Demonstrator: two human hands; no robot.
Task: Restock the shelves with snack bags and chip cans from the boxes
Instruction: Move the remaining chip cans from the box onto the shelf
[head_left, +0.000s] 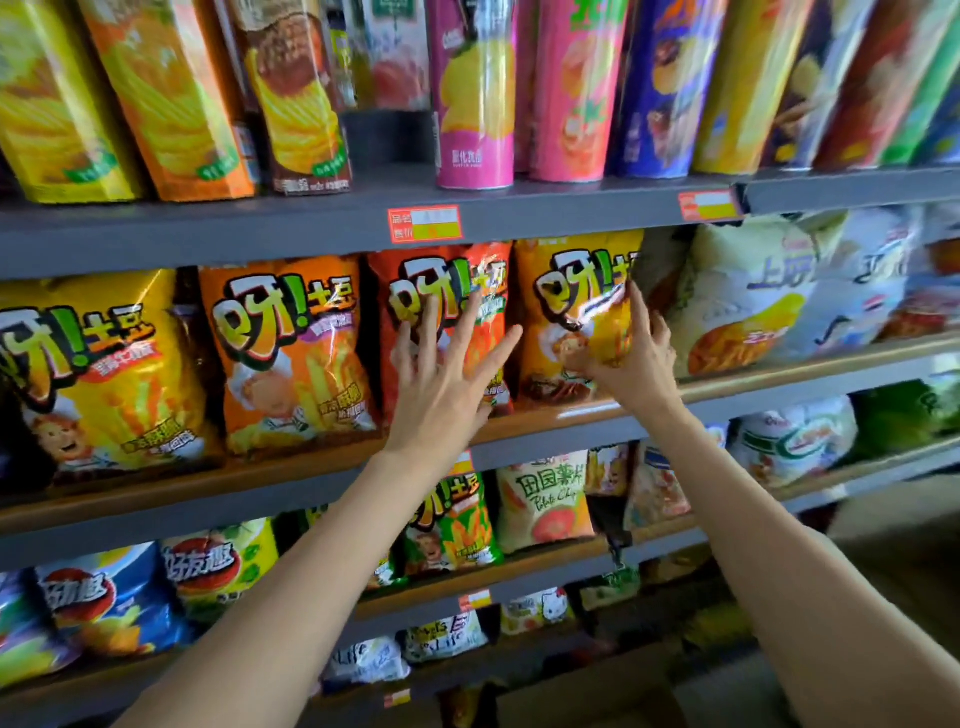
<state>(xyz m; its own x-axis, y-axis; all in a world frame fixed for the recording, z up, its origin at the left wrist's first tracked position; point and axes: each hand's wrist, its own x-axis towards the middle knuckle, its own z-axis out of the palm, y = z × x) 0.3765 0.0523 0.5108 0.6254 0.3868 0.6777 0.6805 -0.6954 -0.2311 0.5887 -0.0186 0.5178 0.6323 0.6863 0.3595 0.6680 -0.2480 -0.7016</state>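
Both hands reach up to the middle shelf, a grey metal board with a wooden-looking top. Left hand is spread wide, its straight fingers pressing flat against the front of the red snack bag and holding nothing. Right hand curls round the lower right edge of the orange snack bag, thumb on the front, fingers behind the side. That orange bag stands upright on the middle shelf, just to the right of the red bag and touching it. Left of the red bag stand another orange bag and a yellow bag; right of the held bag lie pale puffy bags. Directly above the middle shelf, a higher shelf carries upright chip cans and tall boxes, with red price tags clipped to its front edge. Below the middle shelf, further shelves hold green, white and blue bags. At the lower right, under the shelves, a brown cardboard box shows dimly.
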